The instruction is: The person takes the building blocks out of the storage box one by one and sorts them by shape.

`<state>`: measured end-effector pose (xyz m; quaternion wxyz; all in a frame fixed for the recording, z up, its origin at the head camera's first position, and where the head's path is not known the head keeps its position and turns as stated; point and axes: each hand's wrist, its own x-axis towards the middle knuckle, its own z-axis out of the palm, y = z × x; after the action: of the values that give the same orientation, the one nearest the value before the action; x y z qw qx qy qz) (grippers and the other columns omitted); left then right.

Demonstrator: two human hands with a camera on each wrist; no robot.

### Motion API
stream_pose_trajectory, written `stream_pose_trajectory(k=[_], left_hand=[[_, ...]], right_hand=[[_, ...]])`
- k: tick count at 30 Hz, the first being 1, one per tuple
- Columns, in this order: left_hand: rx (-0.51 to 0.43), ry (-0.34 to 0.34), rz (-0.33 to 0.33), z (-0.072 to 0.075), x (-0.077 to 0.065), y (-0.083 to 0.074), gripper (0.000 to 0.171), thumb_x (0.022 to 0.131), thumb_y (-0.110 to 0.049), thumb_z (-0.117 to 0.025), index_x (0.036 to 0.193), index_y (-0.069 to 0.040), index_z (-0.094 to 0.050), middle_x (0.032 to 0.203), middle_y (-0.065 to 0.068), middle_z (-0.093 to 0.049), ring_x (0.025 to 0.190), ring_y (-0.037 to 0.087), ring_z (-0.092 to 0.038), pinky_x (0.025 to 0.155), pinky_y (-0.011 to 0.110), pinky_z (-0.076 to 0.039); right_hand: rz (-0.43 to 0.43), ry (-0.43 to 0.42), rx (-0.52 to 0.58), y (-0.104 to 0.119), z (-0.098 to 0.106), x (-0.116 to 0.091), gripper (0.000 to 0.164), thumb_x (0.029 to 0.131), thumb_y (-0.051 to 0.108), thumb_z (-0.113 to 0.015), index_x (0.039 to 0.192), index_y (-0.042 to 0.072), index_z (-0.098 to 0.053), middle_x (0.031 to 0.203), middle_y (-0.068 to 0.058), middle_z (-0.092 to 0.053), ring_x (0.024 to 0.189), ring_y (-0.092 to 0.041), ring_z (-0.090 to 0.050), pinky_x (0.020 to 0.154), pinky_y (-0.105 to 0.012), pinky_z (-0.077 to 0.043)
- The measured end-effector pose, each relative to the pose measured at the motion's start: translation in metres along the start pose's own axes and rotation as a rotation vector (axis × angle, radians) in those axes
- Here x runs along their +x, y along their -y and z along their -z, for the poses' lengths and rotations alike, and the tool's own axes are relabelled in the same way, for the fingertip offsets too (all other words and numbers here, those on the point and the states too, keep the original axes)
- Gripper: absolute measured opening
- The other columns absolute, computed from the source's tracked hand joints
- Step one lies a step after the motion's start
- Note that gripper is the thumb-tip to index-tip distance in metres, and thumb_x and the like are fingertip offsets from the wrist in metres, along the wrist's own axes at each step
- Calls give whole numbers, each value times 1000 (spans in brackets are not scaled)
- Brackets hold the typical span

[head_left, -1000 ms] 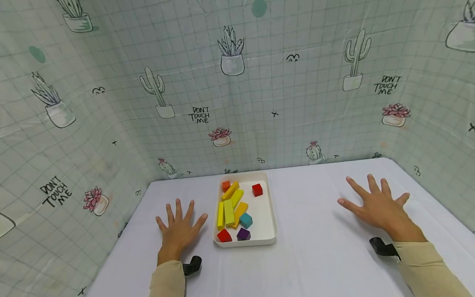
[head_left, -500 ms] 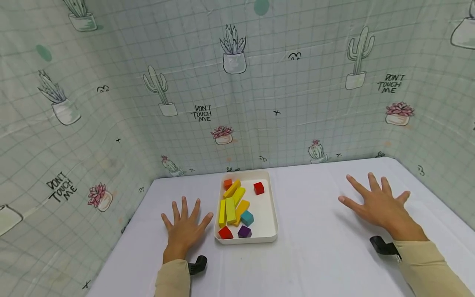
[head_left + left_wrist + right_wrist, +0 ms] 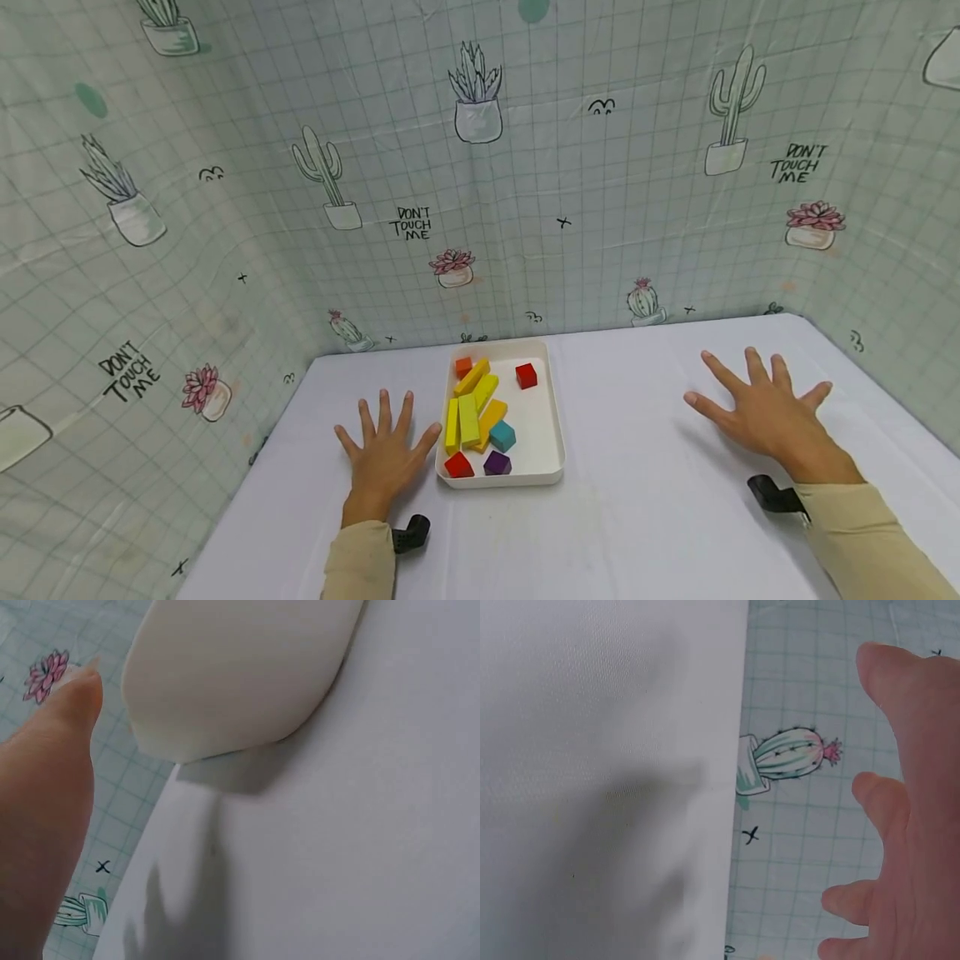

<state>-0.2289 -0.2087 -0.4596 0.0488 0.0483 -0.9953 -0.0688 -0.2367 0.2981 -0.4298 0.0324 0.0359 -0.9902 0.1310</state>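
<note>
My left hand (image 3: 386,461) is spread palm down just left of a white tray (image 3: 556,417), its thumb tip right by the tray's rim. Fingers fanned wide, my right hand (image 3: 771,417) stays over the right part of the table, well apart from the tray. Neither hand holds anything. Inside the tray, several yellow blocks (image 3: 468,419) lie heaped on the left side. Around them are an orange cube (image 3: 463,367), a teal block (image 3: 502,436), a purple block (image 3: 497,463) and a red block (image 3: 459,465). Another red cube (image 3: 527,376) sits apart at the tray's back right.
A white table (image 3: 622,533) spreads beneath both hands. Behind it and at both sides hangs a pale green grid cloth (image 3: 525,183) printed with cacti and lettering. Each wrist carries a black camera, the left wrist camera (image 3: 412,533) and the right wrist camera (image 3: 772,496).
My left hand has shifted right and slightly away from me, nearer the tray. The right hand has hardly moved. The whole head view has drifted slightly, and the blocks keep their arrangement.
</note>
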Motion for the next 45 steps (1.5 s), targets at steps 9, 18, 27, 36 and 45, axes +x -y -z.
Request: stream_pose_trajectory(k=[9, 18, 27, 36, 45], left_hand=[[-48, -21, -49, 1, -1, -9, 82, 95, -70, -36, 160, -20, -27, 165, 18, -13, 150, 44, -3, 113, 67, 8], [-156, -64, -42, 2, -1, -18, 77, 97, -65, -41, 155, -13, -40, 153, 19, -43, 142, 40, -34, 116, 64, -12], [-240, -98, -61, -1, -5, -26, 67, 99, -56, -49, 150, -14, -48, 140, 15, -58, 131, 36, -49, 114, 60, -26], [-338, -144, -54, -8, -8, -32, 58, 100, -51, -50, 144, -14, -56, 135, 11, -62, 128, 33, -52, 111, 57, -32], [-500, -125, -14, -11, -5, -35, 51, 101, -45, -52, 142, -15, -58, 125, 7, -67, 117, 30, -59, 102, 54, -43]], right_hand=[[20, -1, -10, 9, 0, 4, 89, 90, 79, -37, 162, 29, -16, 153, -43, -10, 136, -68, -4, 83, -90, 12], [16, -12, 1, 14, -2, 10, 92, 90, 79, -37, 162, 27, -13, 153, -42, -13, 135, -67, -10, 85, -90, 8], [41, -42, 42, 22, -9, 5, 87, 93, 73, -41, 161, 21, -23, 150, -39, -30, 127, -65, -32, 88, -90, -7], [78, -48, 79, 27, -17, 4, 83, 96, 69, -42, 159, 17, -29, 146, -30, -44, 129, -53, -43, 89, -86, -17], [149, -120, 175, 48, -28, 8, 68, 100, 56, -49, 147, 8, -49, 138, -25, -55, 123, -45, -53, 92, -67, -41]])
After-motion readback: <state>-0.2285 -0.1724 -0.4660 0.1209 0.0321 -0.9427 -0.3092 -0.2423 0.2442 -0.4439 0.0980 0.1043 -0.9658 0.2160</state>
